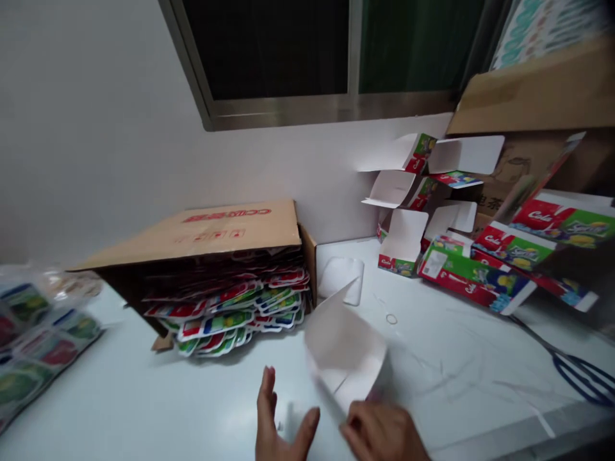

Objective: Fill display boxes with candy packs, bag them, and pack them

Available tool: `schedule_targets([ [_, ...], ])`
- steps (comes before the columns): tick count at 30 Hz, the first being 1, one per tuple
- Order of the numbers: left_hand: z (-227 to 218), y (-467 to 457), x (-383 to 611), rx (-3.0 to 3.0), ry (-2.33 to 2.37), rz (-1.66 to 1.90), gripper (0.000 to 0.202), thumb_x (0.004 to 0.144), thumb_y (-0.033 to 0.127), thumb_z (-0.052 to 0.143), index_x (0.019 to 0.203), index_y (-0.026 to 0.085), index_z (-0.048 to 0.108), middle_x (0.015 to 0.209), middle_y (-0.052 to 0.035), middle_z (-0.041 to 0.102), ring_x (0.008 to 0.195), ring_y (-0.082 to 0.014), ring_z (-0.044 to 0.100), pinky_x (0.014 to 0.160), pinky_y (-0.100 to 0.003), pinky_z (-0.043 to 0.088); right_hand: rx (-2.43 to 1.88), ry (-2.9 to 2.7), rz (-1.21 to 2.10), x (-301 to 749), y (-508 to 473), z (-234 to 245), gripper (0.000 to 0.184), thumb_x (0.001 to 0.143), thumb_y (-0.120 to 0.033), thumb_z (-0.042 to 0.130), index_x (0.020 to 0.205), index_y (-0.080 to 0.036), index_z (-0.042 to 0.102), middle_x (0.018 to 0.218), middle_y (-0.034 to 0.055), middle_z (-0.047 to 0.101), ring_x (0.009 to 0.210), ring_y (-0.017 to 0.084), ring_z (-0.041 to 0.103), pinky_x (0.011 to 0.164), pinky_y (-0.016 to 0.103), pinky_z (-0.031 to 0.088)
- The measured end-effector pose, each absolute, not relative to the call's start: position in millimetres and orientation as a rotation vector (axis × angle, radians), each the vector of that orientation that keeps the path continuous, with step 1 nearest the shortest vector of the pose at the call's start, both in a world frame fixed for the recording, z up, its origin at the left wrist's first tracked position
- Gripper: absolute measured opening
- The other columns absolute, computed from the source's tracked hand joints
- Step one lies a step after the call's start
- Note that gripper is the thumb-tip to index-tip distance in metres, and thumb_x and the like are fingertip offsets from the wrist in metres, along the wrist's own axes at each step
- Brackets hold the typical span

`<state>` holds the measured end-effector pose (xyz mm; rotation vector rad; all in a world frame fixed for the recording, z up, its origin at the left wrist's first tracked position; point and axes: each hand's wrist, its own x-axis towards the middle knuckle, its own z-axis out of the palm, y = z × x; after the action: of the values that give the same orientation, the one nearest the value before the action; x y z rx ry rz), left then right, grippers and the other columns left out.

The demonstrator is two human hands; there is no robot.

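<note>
White tabletop (139, 397) runs beneath a pale wall (96, 128) and dark window (269, 51), from plastic-wrapped packs (52, 352) past a packet-filled cardboard box (250, 234), the spread, empty left hand (281, 442) and the white-lined carton (343, 346) gripped at its near edge by the right hand (387, 432), to piled printed cartons (471, 282).

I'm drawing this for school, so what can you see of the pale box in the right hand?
The pale box looks like thin card, plain inside and open, with a flap sticking up. It's tilted, on or just above the white table; I can't tell which. The right hand grips its near edge; the left hand is open beside it, apart. Blur hides finer details.
</note>
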<state>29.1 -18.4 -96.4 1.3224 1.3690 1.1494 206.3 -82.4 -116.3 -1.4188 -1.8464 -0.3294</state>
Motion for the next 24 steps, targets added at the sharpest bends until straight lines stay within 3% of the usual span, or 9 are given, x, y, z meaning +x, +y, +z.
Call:
schedule_targets([
  [3,-105.8,-11.0,9.2,1.226,1.416,1.202,0.074,0.069,0.057,0.070,0.130,0.020,0.051,0.132,-0.0132,0.058,0.123,-0.0338,0.054,0.102,-0.046,0.045,-1.248,-1.906,-0.167,154.2,-86.7,-148.9,0.023,0.096,-0.033,0.045,0.076,-0.022,0.049,0.051,-0.0037,0.059,0.040,0.013,0.056,0.044,0.024,0.036],
  [5,-112.9,-2.7,-17.9,1.183,1.516,1.251,0.058,0.068,0.062,0.067,0.106,0.017,0.065,0.112,-0.0105,0.069,0.109,-0.0315,0.062,0.092,-0.041,0.050,-1.185,-1.978,0.045,135.6,-88.8,-156.4,0.025,0.093,-0.045,0.049,0.094,-0.020,0.052,0.062,-0.0017,0.067,0.049,0.015,0.063,0.048,0.023,0.042],
  [6,-116.1,2.9,-33.8,1.185,1.556,1.297,0.055,0.067,0.062,0.067,0.100,0.017,0.067,0.106,-0.0089,0.071,0.104,-0.0297,0.063,0.089,-0.038,0.051,-1.184,-2.014,0.158,131.2,-91.0,-155.5,0.034,0.091,-0.049,0.051,0.108,-0.019,0.051,0.073,0.0008,0.070,0.059,0.017,0.067,0.053,0.023,0.046],
  [8,-120.6,15.9,-67.3,1.153,1.633,1.394,0.050,0.065,0.060,0.069,0.092,0.017,0.067,0.094,-0.0065,0.072,0.094,-0.0260,0.064,0.082,-0.034,0.052,-1.227,-2.072,0.340,131.3,-96.8,-148.2,0.051,0.090,-0.047,0.053,0.131,-0.019,0.039,0.095,0.0056,0.072,0.079,0.019,0.069,0.067,0.025,0.051],
  [9,-121.3,22.7,-84.3,1.133,1.640,1.421,0.049,0.063,0.058,0.071,0.090,0.017,0.067,0.089,-0.0055,0.072,0.089,-0.0241,0.064,0.078,-0.032,0.052,-1.255,-2.092,0.389,134.9,-99.2,-143.8,0.050,0.092,-0.041,0.052,0.135,-0.020,0.036,0.101,0.0068,0.071,0.085,0.020,0.069,0.071,0.027,0.051],
  [13,-115.7,44.8,-149.8,1.106,1.575,1.516,0.051,0.054,0.057,0.077,0.081,0.015,0.066,0.077,-0.0035,0.070,0.074,-0.0191,0.063,0.069,-0.028,0.051,-1.337,-2.150,0.496,160.1,-90.9,-138.8,0.027,0.097,-0.026,0.041,0.122,-0.022,0.051,0.099,0.0060,0.069,0.087,0.018,0.067,0.076,0.028,0.050],
  [17,-109.3,52.9,-196.0,1.028,1.662,1.630,0.051,0.054,0.057,0.077,0.080,0.015,0.065,0.075,-0.0035,0.069,0.073,-0.0187,0.063,0.069,-0.028,0.051,-1.433,-2.201,0.419,179.9,-47.8,-146.5,0.027,0.099,-0.027,0.034,0.106,-0.021,0.059,0.093,0.0038,0.069,0.080,0.016,0.067,0.073,0.026,0.049],
  [21,-115.2,58.1,-208.1,0.957,1.718,1.688,0.055,0.060,0.058,0.073,0.092,0.013,0.067,0.085,-0.0066,0.072,0.081,-0.0208,0.066,0.075,-0.032,0.053,-1.559,-2.234,0.051,181.6,22.1,-134.1,0.028,0.099,-0.028,0.036,0.098,-0.022,0.063,0.087,0.0021,0.068,0.076,0.015,0.064,0.069,0.024,0.047],
  [24,-123.9,61.6,-203.7,0.926,1.751,1.684,0.061,0.065,0.057,0.070,0.107,0.012,0.065,0.103,-0.0120,0.071,0.090,-0.0245,0.067,0.079,-0.037,0.054,-1.645,-2.163,-0.129,176.5,82.1,-112.3,0.028,0.098,-0.025,0.037,0.105,-0.017,0.063,0.098,0.0094,0.067,0.090,0.021,0.060,0.076,0.029,0.043],
])
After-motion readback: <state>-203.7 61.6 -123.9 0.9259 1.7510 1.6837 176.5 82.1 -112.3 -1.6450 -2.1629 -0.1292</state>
